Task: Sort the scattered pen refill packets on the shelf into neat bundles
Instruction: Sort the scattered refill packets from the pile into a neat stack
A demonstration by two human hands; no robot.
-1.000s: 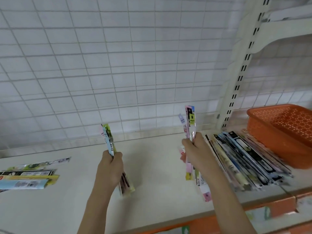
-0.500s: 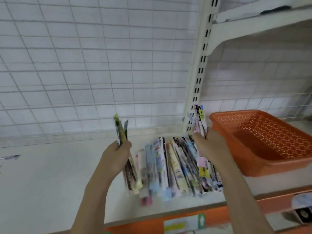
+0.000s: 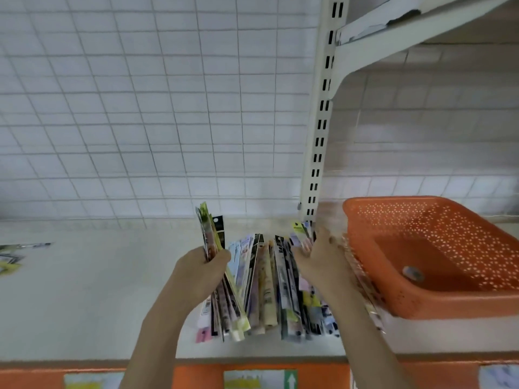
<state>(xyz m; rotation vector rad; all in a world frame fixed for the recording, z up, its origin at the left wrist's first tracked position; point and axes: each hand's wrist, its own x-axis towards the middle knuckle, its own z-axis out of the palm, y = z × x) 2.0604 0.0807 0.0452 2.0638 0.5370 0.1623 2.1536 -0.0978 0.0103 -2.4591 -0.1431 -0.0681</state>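
packets [image 3: 264, 287] on shelf [image 3: 84, 304], basket [image 3: 438, 304] right

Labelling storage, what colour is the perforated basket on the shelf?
Orange, seen in the head view: basket.

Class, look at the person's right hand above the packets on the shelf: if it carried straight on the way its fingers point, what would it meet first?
The right hand points away towards the wall, so it would probably meet the white slotted upright or the wire grid behind the shelf first. The orange basket sits just beside it; depth is unclear.
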